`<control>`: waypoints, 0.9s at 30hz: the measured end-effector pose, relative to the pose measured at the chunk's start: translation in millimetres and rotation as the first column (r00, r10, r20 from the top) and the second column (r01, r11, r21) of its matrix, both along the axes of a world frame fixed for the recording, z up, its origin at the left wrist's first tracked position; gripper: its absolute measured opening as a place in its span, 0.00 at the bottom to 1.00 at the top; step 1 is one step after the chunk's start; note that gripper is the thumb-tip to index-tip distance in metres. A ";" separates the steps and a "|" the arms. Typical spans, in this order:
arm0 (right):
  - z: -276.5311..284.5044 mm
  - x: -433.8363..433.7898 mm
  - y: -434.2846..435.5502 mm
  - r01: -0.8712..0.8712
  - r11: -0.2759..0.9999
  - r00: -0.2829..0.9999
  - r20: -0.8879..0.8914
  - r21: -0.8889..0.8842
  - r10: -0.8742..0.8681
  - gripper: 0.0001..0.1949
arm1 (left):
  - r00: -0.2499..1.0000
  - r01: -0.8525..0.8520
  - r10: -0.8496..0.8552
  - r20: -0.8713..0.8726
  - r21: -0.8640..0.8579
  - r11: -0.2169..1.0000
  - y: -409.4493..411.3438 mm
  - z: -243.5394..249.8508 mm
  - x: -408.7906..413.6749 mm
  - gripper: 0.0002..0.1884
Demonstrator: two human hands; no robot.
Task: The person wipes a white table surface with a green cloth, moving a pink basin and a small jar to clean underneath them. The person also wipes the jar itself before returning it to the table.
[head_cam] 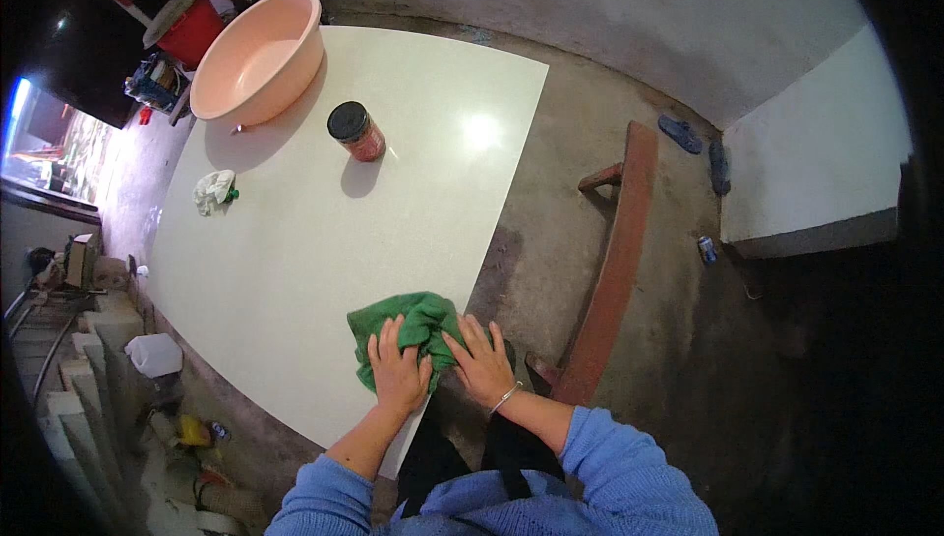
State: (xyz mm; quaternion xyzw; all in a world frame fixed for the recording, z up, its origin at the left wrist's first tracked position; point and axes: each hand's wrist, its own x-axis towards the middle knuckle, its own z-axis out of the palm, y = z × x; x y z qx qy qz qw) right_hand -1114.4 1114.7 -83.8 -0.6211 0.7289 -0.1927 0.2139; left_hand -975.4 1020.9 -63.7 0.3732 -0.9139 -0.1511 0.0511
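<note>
A crumpled green cloth point(413, 322) lies on the white tabletop point(295, 263), close to its right edge near my body. My left hand point(399, 374) presses down on the cloth, its fingers spread over the folds. From the right, my right hand point(484, 368) holds the cloth's bunched side at the table edge; a bangle circles that wrist. Farther up the table stands a jar point(358, 132) with a black lid and reddish contents or label. To its left sits a crumpled white plastic bag or wrapper point(214, 191) with a small green part.
A large peach plastic basin point(258, 56) rests at the table's far left corner. Along the right runs a reddish wooden bench point(616, 263). Slippers point(680, 135) and a can point(706, 250) lie on the floor beyond. A white plastic jug point(154, 355) and clutter stand left of the table.
</note>
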 end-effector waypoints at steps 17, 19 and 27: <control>5.1 -133.9 -105.1 0.105 0.994 0.989 -0.103 -0.040 -0.108 0.27 | 0.998 -0.043 0.043 -0.038 -0.004 0.999 -79.7 -3.9 -121.0 0.20; 6.3 -150.4 -124.2 0.117 0.993 0.982 -0.148 -0.016 -0.119 0.27 | 0.998 -0.018 0.018 -0.058 0.007 1.000 -97.6 -5.5 -135.3 0.19; 4.3 -205.4 -180.5 0.191 0.981 0.944 -0.269 -0.026 -0.191 0.27 | 0.983 -0.026 0.035 -0.179 0.050 0.998 -149.2 -10.8 -197.0 0.17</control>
